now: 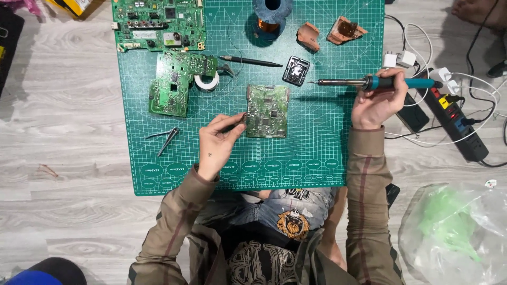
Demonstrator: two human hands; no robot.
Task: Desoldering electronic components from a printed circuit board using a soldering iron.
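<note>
Small green circuit board [268, 111] sits mid-mat on the green cutting mat [317, 158]. Left hand [217, 141] is at its 9 o'clock edge, fingertips pinching the board's side. Right hand [376, 103], out at 3 o'clock, is clenched round a blue-handled soldering iron [369, 82], tip pointing toward 9. Tweezers [165, 138] lie further left.

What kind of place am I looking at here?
Likely an informal electronics repair spot set up on a floor: a green cutting mat lies on grey wood-look flooring, circuit boards sit on it, and the right hand holds a soldering iron near a power strip.
</note>
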